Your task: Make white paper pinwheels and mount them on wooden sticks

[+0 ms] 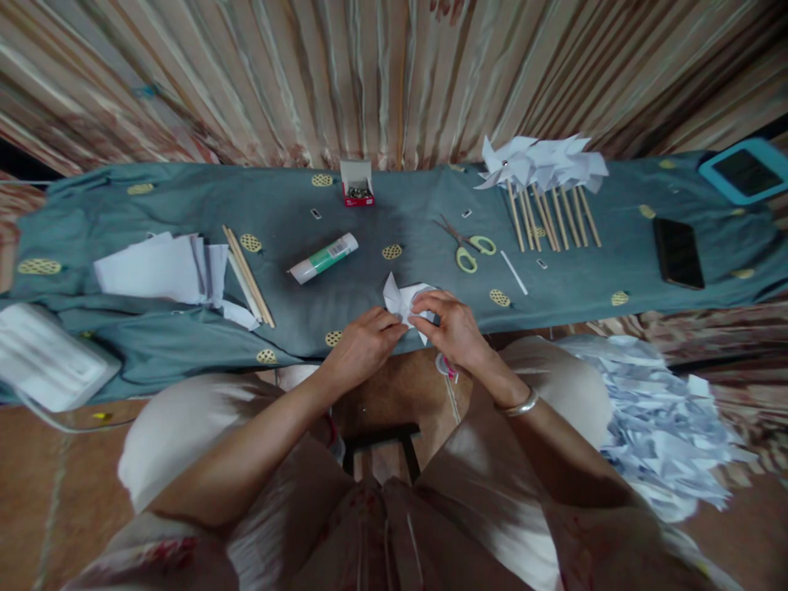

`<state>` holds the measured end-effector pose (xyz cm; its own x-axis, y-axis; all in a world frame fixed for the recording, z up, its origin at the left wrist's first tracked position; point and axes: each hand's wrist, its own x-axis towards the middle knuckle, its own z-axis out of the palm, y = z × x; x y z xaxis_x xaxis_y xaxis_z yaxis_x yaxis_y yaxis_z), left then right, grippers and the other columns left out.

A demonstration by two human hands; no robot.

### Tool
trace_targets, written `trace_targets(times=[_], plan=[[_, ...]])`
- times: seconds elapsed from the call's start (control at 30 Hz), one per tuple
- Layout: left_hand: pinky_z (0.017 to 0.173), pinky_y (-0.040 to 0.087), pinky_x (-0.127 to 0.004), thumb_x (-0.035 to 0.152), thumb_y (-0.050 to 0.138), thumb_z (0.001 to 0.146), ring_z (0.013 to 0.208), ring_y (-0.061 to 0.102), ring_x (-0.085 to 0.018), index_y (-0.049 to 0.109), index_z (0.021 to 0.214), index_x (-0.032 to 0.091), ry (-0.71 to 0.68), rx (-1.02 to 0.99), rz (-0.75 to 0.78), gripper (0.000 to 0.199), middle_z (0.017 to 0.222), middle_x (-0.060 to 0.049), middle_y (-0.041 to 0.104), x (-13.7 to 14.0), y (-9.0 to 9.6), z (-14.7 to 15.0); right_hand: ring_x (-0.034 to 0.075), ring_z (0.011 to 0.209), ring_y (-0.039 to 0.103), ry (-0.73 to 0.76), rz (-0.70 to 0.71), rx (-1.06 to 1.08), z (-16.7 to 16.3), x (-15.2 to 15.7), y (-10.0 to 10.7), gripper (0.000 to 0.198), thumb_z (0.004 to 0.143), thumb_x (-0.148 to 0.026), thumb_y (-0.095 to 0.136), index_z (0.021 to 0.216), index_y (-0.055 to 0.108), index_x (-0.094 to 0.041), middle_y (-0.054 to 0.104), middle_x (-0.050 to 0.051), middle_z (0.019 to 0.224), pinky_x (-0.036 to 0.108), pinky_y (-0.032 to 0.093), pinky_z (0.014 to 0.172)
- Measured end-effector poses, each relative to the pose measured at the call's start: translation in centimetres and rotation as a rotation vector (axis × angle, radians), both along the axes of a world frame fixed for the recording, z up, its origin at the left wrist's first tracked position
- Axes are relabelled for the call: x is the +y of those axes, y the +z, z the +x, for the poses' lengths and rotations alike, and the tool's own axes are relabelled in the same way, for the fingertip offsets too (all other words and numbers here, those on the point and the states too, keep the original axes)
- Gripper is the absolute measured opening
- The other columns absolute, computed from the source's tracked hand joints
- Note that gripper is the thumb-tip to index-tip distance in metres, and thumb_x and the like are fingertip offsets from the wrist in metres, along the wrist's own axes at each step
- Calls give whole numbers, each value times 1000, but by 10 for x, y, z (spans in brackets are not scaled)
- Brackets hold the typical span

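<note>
Near the front edge of the cloth, both hands hold a white paper pinwheel (394, 294) with folded blades. My left hand (368, 338) pinches its lower left side, fingers closed. From the right, my right hand (452, 324) grips the paper between thumb and fingers, covering part of it. Beyond the hands lies a glue stick (324, 258) with a green label. Scissors (466, 246) with light green handles rest to the right, beside a thin white strip (514, 272). An open red box (358, 195) of small metal pins stands farther back.
Finished pinwheels (542, 168) on wooden sticks lie at the back right. A phone (678, 253) and a blue-framed device (744, 171) are farther right. Stacked paper (153, 269) and sticks (247, 275) lie left, near a white appliance (52, 357). Paper pieces (668, 423) are heaped below right.
</note>
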<state>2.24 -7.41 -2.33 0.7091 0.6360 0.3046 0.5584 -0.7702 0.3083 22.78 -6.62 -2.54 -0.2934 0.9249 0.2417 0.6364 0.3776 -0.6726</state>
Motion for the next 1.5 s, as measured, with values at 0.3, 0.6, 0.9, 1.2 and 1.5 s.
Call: trace_targets(times=[0.3, 0.6, 0.9, 1.2, 1.5], plan=[[77, 53, -29, 19, 48, 98, 87, 62, -18, 70, 101, 14, 11, -83, -74, 23, 91, -7, 69, 4, -4, 1, 22, 95, 66, 5, 23, 1, -1, -1, 1, 5, 84, -17, 67, 81, 67, -21, 72, 6, 93, 37, 48, 92], [78, 54, -31, 18, 49, 97, 88, 63, -20, 71, 103, 14, 29, -104, -135, 23, 92, -8, 70, 4, -3, 1, 23, 99, 65, 19, 3, 2, 1, -2, 4, 8, 87, -18, 61, 85, 68, -23, 71, 6, 96, 39, 48, 95], [80, 55, -33, 18, 51, 96, 90, 64, -20, 72, 103, 16, 50, -104, -145, 22, 94, -8, 70, 4, -3, 2, 23, 104, 62, 0, 48, -57, 3, -7, 5, 24, 89, -14, 51, 95, 72, -24, 70, 7, 109, 42, 47, 98], [80, 56, -32, 17, 51, 96, 89, 65, -19, 72, 103, 16, 51, -108, -136, 23, 93, -8, 71, 4, -6, 2, 25, 109, 57, 62, 74, -132, 1, -10, 2, 35, 89, -11, 47, 110, 73, -23, 61, 10, 126, 46, 49, 98], [81, 55, -30, 17, 52, 96, 90, 65, -19, 71, 104, 15, 50, -117, -133, 21, 95, -7, 72, 3, -5, 1, 28, 123, 52, 53, 97, -179, -2, -14, -4, 36, 90, -12, 46, 113, 73, -21, 58, 12, 130, 49, 46, 105]])
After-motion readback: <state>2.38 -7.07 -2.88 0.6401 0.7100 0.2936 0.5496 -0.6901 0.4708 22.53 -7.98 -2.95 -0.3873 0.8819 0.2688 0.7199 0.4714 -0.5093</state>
